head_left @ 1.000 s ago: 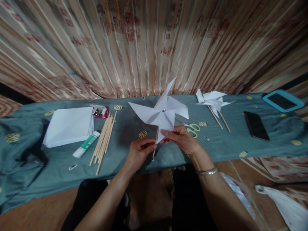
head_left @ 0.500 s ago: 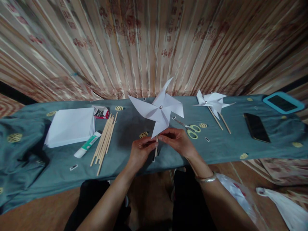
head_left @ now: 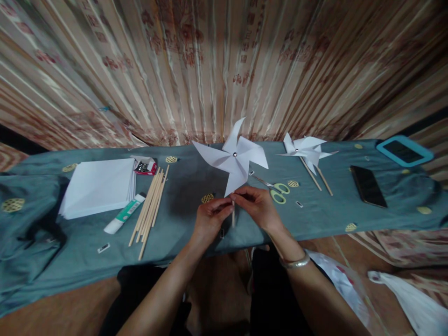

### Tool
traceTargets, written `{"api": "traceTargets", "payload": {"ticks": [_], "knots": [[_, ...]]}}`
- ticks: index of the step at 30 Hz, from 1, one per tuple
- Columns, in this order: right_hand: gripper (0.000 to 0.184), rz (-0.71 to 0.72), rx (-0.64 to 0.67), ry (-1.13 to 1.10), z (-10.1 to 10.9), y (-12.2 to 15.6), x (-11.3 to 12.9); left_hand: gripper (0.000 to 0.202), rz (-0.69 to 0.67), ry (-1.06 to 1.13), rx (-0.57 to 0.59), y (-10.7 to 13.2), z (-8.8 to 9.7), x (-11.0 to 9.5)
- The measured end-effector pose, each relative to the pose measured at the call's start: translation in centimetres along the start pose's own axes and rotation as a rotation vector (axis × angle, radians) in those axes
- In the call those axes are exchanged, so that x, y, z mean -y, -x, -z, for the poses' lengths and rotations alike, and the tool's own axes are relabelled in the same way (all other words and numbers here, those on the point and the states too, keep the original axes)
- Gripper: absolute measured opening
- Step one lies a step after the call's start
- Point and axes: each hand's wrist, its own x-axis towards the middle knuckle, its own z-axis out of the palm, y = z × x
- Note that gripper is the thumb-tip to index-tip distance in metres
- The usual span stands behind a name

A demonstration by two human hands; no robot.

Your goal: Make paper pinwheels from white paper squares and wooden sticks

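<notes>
A white paper pinwheel (head_left: 234, 161) with a shiny pin at its centre stands upright over the middle of the table. Its wooden stick (head_left: 233, 218) shows below my fingers. My left hand (head_left: 210, 218) pinches the stick just under the blades. From the other side, my right hand (head_left: 258, 205) grips the same stick, fingertips close to the left ones. Green-handled scissors (head_left: 277, 190) lie just beyond my right hand. Farther right, finished-looking white pinwheels (head_left: 305, 149) rest on the cloth with two sticks showing.
On the left lie a stack of white paper (head_left: 100, 186), a red box of pins (head_left: 145, 166), a glue tube (head_left: 124, 214) and several wooden sticks (head_left: 150, 207). A black phone (head_left: 368, 185) and a blue-framed tablet (head_left: 404, 150) lie at right. A curtain (head_left: 217, 70) hangs behind the table.
The held pinwheel's blades have turned slightly, and its stick now stands straighter. Both hands still grip the stick. The whole view has shifted a little.
</notes>
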Motion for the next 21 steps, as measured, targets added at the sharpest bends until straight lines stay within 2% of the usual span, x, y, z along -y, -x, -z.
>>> {"api": "traceTargets", "payload": {"ticks": [5, 11, 14, 17, 21], "knots": [[0.034, -0.031, -0.058, 0.047, 2.5, -0.6, 0.8, 0.027, 0.006, -0.039, 0.002, -0.1, 0.3, -0.2], [0.039, -0.031, -0.200, 0.285, 8.4, -2.2, 1.9, 0.025, 0.000, -0.043, 0.013, 0.3, 0.7, -0.1], [0.029, -0.062, -0.282, 0.558, 12.1, -3.4, 2.6, 0.025, -0.016, -0.051, 0.025, 0.6, 0.9, -0.2], [0.020, -0.201, -0.309, 1.008, 15.5, -4.8, 3.7, 0.024, -0.041, -0.073, 0.031, 0.8, 1.2, -0.4], [0.017, -0.298, -0.297, 1.157, 18.3, -6.3, 4.6, 0.022, -0.052, -0.097, 0.032, 0.8, 1.4, -0.5]]}}
